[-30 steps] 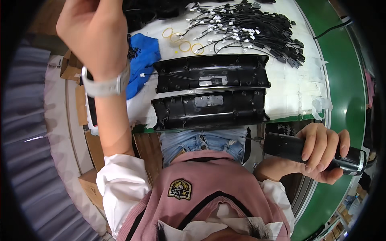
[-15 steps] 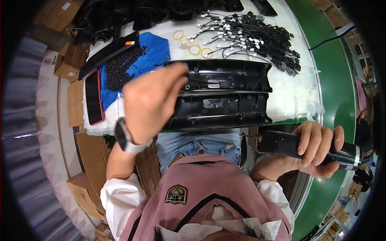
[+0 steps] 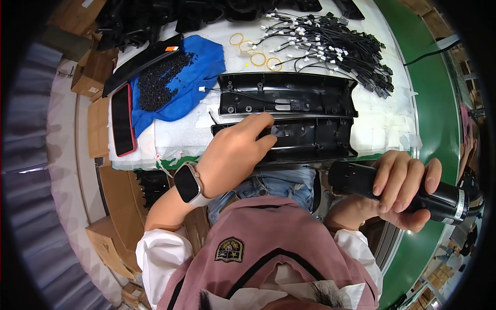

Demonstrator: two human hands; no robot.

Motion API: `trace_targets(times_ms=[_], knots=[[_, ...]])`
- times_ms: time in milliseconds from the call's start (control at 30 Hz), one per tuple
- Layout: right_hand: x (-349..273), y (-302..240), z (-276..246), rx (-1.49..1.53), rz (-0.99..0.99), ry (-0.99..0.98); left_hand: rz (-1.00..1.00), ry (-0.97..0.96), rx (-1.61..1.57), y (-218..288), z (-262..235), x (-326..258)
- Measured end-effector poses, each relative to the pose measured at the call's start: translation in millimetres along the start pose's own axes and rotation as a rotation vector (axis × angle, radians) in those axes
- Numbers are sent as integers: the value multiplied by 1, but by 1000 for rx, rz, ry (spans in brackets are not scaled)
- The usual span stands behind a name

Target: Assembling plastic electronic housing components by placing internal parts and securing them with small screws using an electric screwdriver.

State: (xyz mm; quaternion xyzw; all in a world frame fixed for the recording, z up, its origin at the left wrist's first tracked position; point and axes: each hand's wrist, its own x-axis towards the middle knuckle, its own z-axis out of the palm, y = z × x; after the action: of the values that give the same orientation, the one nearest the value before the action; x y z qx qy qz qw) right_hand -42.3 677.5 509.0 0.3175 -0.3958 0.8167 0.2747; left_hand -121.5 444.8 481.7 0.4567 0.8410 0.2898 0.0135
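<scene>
My left hand (image 3: 242, 140), its fingers pinched together, is over the left half of the nearer black plastic shell (image 3: 315, 137). What the fingertips hold is hidden. A dark wire end (image 3: 213, 118) sticks out beside that shell's left end. Just beyond lies a second black shell (image 3: 320, 93), open side up. A thin black cable runs inside it, and its white connector (image 3: 201, 89) hangs out past the left end. At the table's right front edge my right hand (image 3: 405, 188) is wrapped round a black electric screwdriver (image 3: 354, 178), tip pointing left.
Small black screws (image 3: 157, 85) lie heaped on a blue cloth (image 3: 206, 57), beside a red-edged phone (image 3: 123, 121). Yellow rubber bands (image 3: 258, 59) and a pile of black cables with white connectors (image 3: 336, 46) are farther back. More black plastic parts (image 3: 206, 15) line the far edge.
My left hand has moved right and nearer, from the far shell's left end to the nearer shell. The far shell's white connector now shows. My right hand still grips the screwdriver, barely shifted.
</scene>
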Motion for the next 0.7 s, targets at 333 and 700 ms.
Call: trace_targets(times_ms=[333, 700], knots=[[0, 0, -2, 2, 9, 8, 228, -229, 142, -15, -12, 17], [2, -3, -6, -4, -8, 28, 255, -180, 74, -18, -5, 19]])
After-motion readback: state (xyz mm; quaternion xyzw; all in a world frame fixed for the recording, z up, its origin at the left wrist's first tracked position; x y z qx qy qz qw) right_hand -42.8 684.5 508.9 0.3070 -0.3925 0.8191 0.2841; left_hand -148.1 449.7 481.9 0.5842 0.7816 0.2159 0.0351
